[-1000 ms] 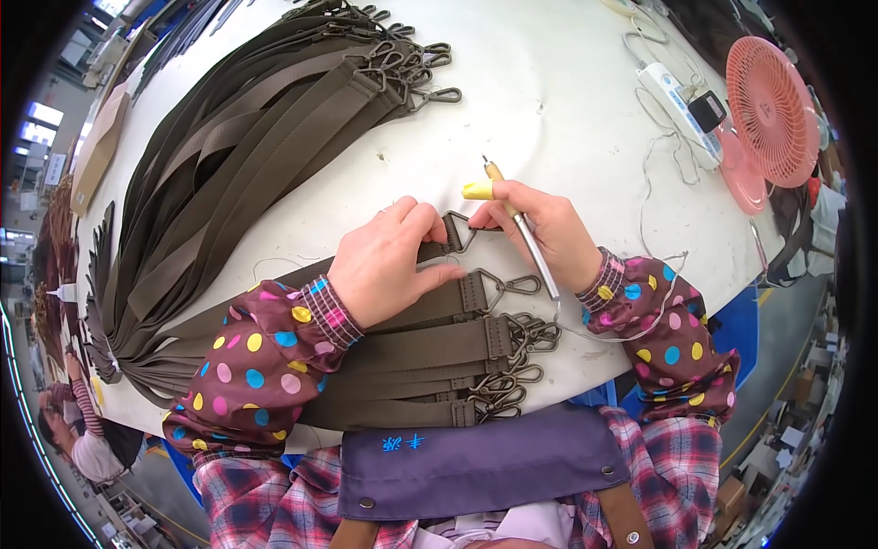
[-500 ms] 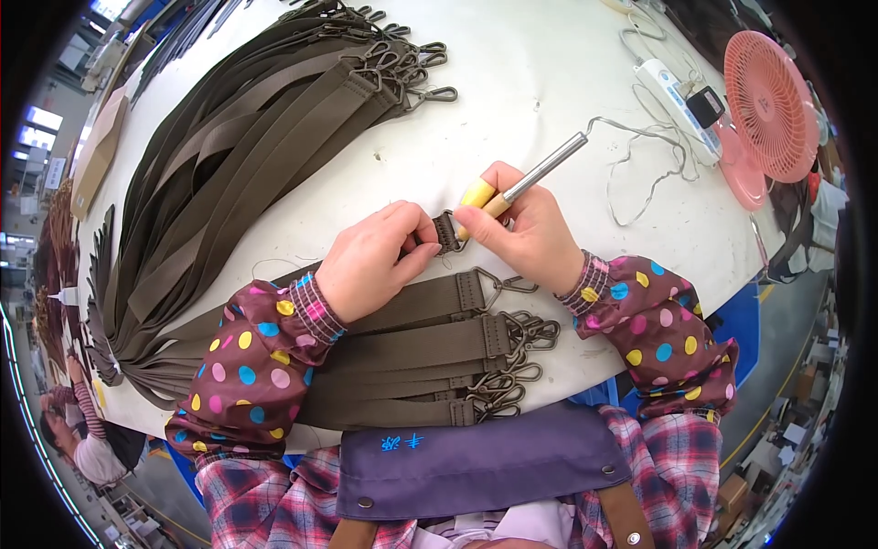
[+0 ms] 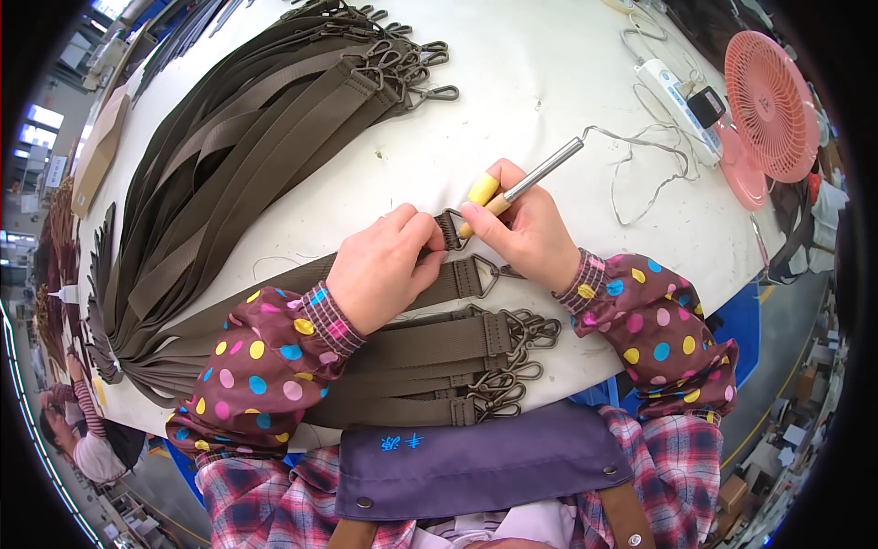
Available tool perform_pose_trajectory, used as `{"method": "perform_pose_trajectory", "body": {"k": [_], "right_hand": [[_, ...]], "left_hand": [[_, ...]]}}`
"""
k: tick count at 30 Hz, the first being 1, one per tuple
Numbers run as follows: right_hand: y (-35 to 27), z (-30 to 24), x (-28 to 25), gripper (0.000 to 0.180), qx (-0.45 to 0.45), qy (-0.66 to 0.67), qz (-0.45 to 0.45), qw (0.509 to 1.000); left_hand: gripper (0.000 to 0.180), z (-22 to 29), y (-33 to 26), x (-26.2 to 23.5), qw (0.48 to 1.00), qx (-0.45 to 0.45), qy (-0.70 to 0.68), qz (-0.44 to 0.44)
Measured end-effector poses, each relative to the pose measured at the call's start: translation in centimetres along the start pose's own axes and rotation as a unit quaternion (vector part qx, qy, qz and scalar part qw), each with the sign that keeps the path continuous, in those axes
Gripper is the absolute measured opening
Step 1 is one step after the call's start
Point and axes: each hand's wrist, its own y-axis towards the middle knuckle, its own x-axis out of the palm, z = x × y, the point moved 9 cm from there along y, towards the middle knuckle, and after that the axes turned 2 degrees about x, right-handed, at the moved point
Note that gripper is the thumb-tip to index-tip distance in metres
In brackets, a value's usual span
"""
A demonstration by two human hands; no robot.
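Observation:
My left hand (image 3: 386,265) is closed in a pinch on the end of a dark olive webbing strap (image 3: 448,229), just behind its metal ring. My right hand (image 3: 528,224) grips a corded pen-shaped tool (image 3: 546,169) with a silver barrel and a tan front part. A yellow cover (image 3: 483,188) sits on one of its fingertips. The tool's front end is at the strap's ring, its very tip hard to make out. Below my hands, several more straps (image 3: 412,346) lie with metal snap hooks (image 3: 533,329) to the right.
A large bundle of matching straps (image 3: 247,156) covers the table's (image 3: 512,64) left side, hooks towards the middle. At the right stand a pink fan (image 3: 766,105) and a white power strip (image 3: 677,105) with a black plug. The tool's thin cord (image 3: 640,142) trails rightward.
My left forearm has shifted slightly right and down, uncovering more of the strap below. The tool and strap end remain together, with only a slight shift of my right hand.

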Motion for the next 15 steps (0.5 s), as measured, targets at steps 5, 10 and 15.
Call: {"method": "perform_pose_trajectory", "body": {"k": [5, 10, 15], "right_hand": [[-0.1, -0.2, 0.2, 0.023, 0.000, -0.004, -0.006, 1.000], [-0.1, 0.1, 0.4, 0.025, -0.003, -0.044, -0.017, 0.999], [-0.2, -0.3, 0.5, 0.026, -0.001, -0.046, -0.019, 0.999]], "left_hand": [[0.012, -1.3, -0.2, -0.2, 0.995, -0.046, -0.084, -0.011], [0.012, -2.0, -0.2, 0.3, 0.986, -0.057, -0.157, -0.019], [0.011, -2.1, -0.2, 0.6, 0.967, -0.073, -0.243, -0.032]]}}
